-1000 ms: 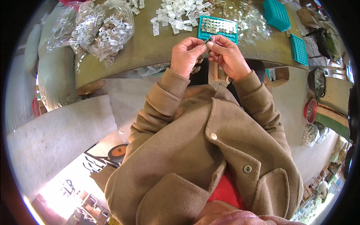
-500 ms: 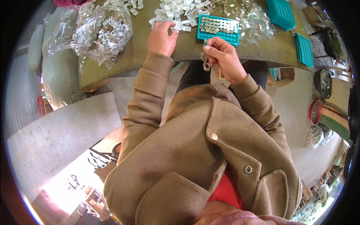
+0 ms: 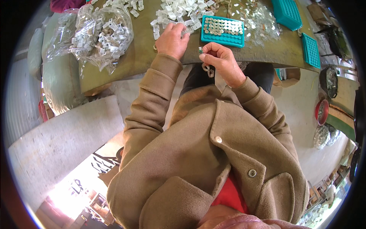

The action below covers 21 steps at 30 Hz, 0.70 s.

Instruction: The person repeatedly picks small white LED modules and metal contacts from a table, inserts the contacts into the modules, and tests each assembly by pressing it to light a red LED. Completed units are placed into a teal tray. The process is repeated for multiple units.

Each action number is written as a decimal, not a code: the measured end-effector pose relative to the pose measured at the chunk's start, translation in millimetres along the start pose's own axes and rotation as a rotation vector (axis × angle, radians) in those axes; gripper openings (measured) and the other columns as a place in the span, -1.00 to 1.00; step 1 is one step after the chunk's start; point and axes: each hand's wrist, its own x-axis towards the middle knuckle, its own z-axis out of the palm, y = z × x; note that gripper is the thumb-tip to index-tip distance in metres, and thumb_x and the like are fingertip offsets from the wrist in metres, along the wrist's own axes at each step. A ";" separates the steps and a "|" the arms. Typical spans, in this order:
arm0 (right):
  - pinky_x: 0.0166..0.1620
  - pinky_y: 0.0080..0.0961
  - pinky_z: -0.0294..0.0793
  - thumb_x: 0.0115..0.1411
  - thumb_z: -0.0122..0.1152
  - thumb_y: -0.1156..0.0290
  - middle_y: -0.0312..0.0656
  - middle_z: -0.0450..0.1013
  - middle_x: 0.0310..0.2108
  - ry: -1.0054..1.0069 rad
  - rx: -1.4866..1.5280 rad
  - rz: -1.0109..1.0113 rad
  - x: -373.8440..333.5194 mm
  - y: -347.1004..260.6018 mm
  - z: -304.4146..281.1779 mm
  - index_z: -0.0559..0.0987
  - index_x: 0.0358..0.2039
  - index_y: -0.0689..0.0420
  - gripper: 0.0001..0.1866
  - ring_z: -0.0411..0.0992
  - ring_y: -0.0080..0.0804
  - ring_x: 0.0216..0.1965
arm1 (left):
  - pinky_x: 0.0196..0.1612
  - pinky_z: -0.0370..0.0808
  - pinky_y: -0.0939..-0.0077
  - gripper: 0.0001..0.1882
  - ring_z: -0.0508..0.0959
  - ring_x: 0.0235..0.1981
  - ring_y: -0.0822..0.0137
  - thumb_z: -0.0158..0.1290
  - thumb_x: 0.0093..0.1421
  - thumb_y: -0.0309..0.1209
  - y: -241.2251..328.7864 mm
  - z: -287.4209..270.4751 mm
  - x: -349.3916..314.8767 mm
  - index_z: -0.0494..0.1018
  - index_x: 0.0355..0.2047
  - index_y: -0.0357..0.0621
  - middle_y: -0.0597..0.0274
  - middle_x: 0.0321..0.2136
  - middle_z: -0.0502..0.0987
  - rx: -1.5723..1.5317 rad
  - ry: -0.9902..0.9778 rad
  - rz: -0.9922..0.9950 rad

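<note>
My right hand (image 3: pixel 225 65) is closed in a pinch near the table's front edge. Between thumb and forefinger sits a small green-and-silver part (image 3: pixel 200 50), perhaps a tiny circuit board. Brownish looped wire (image 3: pixel 208 70) dangles below that hand. My left hand (image 3: pixel 172 41) rests palm down at the near edge of a pile of white plastic housings (image 3: pixel 176 11). Its fingers curl over and their tips are hidden, so whatever they grip does not show. Just beyond my right hand lies a teal tray (image 3: pixel 223 42), with rows of small round silver pieces in part of it.
A clear plastic bag of white housings (image 3: pixel 103 36) stands at the left on the table (image 3: pixel 263 53). Loose shiny bits (image 3: pixel 261 24) are scattered right of the tray. Further right are a teal stack of trays (image 3: pixel 286 15) and another teal tray (image 3: pixel 310 50).
My right hand has moved left and slightly nearer, bringing the small green part out from the tray's edge. My left hand has shifted right, its fingers more curled.
</note>
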 end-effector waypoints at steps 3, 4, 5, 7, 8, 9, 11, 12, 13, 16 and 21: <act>-0.35 -0.67 0.31 0.19 0.19 0.49 -0.44 0.33 -0.45 -0.020 -0.060 -0.094 -1.2 -0.4 0.6 0.46 -0.35 0.15 -0.92 0.28 -0.71 -0.41 | -0.34 0.49 0.22 -0.80 0.53 -0.27 0.11 0.13 0.08 -0.23 -2.7 1.9 -1.3 0.44 -0.34 0.02 0.22 -0.30 0.47 0.090 0.028 0.059; -0.36 -0.67 0.29 0.18 0.18 0.48 -0.43 0.31 -0.48 -0.016 -0.144 -0.091 1.4 -2.5 1.6 0.46 -0.37 0.15 -0.92 0.27 -0.70 -0.42 | -0.34 0.49 0.21 -0.82 0.53 -0.26 0.10 0.12 0.08 -0.24 -2.6 -0.3 -0.3 0.43 -0.35 0.01 0.21 -0.29 0.47 0.065 0.044 0.075; -0.36 -0.67 0.30 0.17 0.18 0.47 -0.42 0.30 -0.49 -0.010 -0.141 -0.079 2.7 -3.8 3.5 0.45 -0.39 0.15 -0.91 0.29 -0.69 -0.43 | -0.34 0.49 0.19 -0.83 0.52 -0.25 0.09 0.10 0.08 -0.25 -1.0 -1.9 -0.5 0.42 -0.37 0.01 0.19 -0.29 0.46 0.052 0.059 0.090; -0.43 -0.66 0.33 0.18 0.18 0.52 -0.39 0.35 -0.52 0.020 -0.063 -0.054 5.7 -3.4 9.1 0.44 -0.38 0.18 -0.92 0.31 -0.69 -0.49 | -0.35 0.49 0.19 -0.83 0.53 -0.29 0.06 0.10 0.06 -0.27 2.9 -4.9 0.0 0.41 -0.38 0.00 0.19 -0.30 0.46 0.008 0.010 0.098; -0.43 -0.67 0.33 0.17 0.18 0.52 -0.39 0.35 -0.51 0.030 -0.045 -0.028 5.6 -2.3 10.6 0.45 -0.37 0.18 -0.92 0.31 -0.70 -0.49 | -0.36 0.48 0.19 -0.83 0.53 -0.33 0.06 0.11 0.05 -0.28 5.9 -4.5 0.0 0.41 -0.38 0.00 0.20 -0.32 0.46 -0.023 0.006 0.118; -0.43 -0.68 0.32 0.18 0.18 0.52 -0.41 0.35 -0.50 0.025 -0.044 -0.034 6.1 -1.3 11.6 0.45 -0.37 0.18 -0.92 0.32 -0.70 -0.49 | -0.38 0.47 0.18 -0.81 0.53 -0.35 0.06 0.13 0.04 -0.28 8.1 -4.3 -0.3 0.39 -0.39 -0.01 0.22 -0.34 0.47 -0.024 -0.024 0.125; -0.43 -0.69 0.32 0.18 0.18 0.52 -0.42 0.36 -0.51 0.027 0.002 -0.027 5.2 1.8 13.3 0.45 -0.37 0.17 -0.93 0.32 -0.70 -0.51 | -0.40 0.46 0.19 -0.76 0.54 -0.36 0.08 0.18 0.05 -0.23 10.8 -3.0 -1.1 0.37 -0.37 0.00 0.24 -0.36 0.49 -0.023 -0.039 0.111; -0.43 -0.69 0.32 0.18 0.18 0.52 -0.42 0.36 -0.51 0.013 0.018 -0.041 5.3 3.2 13.6 0.45 -0.38 0.17 -0.93 0.32 -0.70 -0.51 | -0.39 0.47 0.19 -0.77 0.55 -0.35 0.09 0.18 0.06 -0.24 10.9 -1.5 1.1 0.38 -0.37 0.00 0.24 -0.37 0.49 -0.013 -0.049 0.096; -0.43 -0.69 0.32 0.18 0.17 0.52 -0.42 0.36 -0.51 0.015 0.021 -0.043 5.4 3.6 14.1 0.45 -0.38 0.17 -0.93 0.32 -0.71 -0.51 | -0.37 0.47 0.20 -0.78 0.55 -0.35 0.09 0.17 0.07 -0.24 9.6 -1.4 3.8 0.38 -0.37 0.00 0.24 -0.38 0.49 -0.015 -0.052 0.079; -0.44 -0.70 0.31 0.19 0.17 0.53 -0.42 0.36 -0.52 0.030 0.029 -0.029 0.7 4.4 11.0 0.45 -0.38 0.16 -0.93 0.32 -0.71 -0.52 | -0.34 0.48 0.21 -0.83 0.54 -0.35 0.07 0.13 0.08 -0.33 4.7 1.2 5.5 0.38 -0.38 -0.03 0.22 -0.38 0.51 -0.067 0.041 0.075; -0.45 -0.70 0.28 0.20 0.17 0.50 -0.44 0.35 -0.53 0.074 0.063 -0.080 -0.1 -5.9 7.3 0.44 -0.38 0.14 -0.93 0.31 -0.73 -0.52 | -0.52 0.43 0.52 -0.72 0.54 -0.45 0.44 0.09 0.21 -0.36 -3.2 -13.0 7.3 0.46 -0.08 -0.16 0.32 -0.41 0.50 -0.771 0.113 -0.267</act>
